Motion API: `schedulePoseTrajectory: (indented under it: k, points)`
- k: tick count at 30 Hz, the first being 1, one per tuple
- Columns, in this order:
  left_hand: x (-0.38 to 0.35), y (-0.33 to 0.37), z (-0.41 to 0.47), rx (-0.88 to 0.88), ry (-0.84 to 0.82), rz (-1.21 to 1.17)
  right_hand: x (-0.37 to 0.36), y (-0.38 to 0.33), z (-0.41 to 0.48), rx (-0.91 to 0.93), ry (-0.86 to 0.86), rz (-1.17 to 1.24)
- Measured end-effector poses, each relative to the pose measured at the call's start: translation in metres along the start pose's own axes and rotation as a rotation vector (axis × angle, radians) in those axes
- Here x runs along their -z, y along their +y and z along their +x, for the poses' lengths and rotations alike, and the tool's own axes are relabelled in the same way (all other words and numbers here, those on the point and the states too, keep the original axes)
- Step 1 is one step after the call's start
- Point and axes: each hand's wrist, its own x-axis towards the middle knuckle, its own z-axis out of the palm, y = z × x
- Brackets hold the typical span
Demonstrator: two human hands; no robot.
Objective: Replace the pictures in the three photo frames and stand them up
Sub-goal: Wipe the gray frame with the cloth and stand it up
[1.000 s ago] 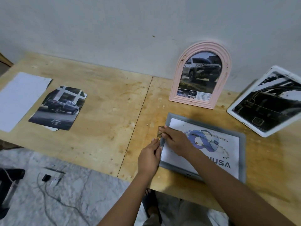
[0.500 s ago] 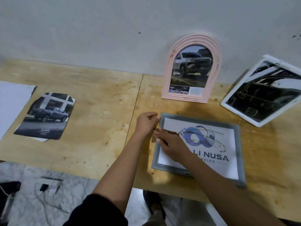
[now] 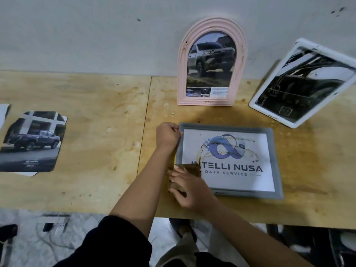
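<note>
Stained rough plywood table (image 3: 96,105), matt grey frame (image 3: 277,170), glossy white frame (image 3: 269,93), ridged pink frame (image 3: 181,74).

Grey frame (image 3: 221,126) lying flat, left grip (image 3: 168,135) pinching corner, right grip (image 3: 189,187) on brown piece (image 3: 190,167)

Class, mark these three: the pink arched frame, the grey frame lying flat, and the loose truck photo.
pink arched frame (image 3: 205,101), head view, on its bottom rail.
grey frame (image 3: 231,125), head view, on its top rail.
loose truck photo (image 3: 32,141), head view, on the truck's body.

Grey frame (image 3: 225,125) flat; pink frame (image 3: 182,74), white frame (image 3: 253,105) apparently standing.
</note>
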Motion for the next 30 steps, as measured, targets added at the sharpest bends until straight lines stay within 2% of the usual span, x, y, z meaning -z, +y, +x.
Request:
schedulePoseTrajectory:
  k: [3,6,15,22,30]
  points:
    - [-0.004,-0.002,-0.001,-0.061,0.006,0.101,-0.003,-0.006,-0.017,0.015,-0.038,-0.046]
    - [-0.004,-0.005,-0.002,-0.072,0.039,0.154,0.001,-0.005,-0.029,0.029,0.013,-0.052]
    - [-0.001,-0.017,-0.012,-0.119,0.034,0.089,0.003,0.001,-0.035,-0.113,0.018,-0.067]
    - [-0.008,-0.016,-0.025,-0.091,-0.012,0.162,-0.011,-0.011,-0.033,-0.068,0.144,-0.106]
    - [-0.016,-0.012,-0.034,-0.102,0.017,0.284,0.0,0.014,-0.046,0.033,0.233,-0.225]
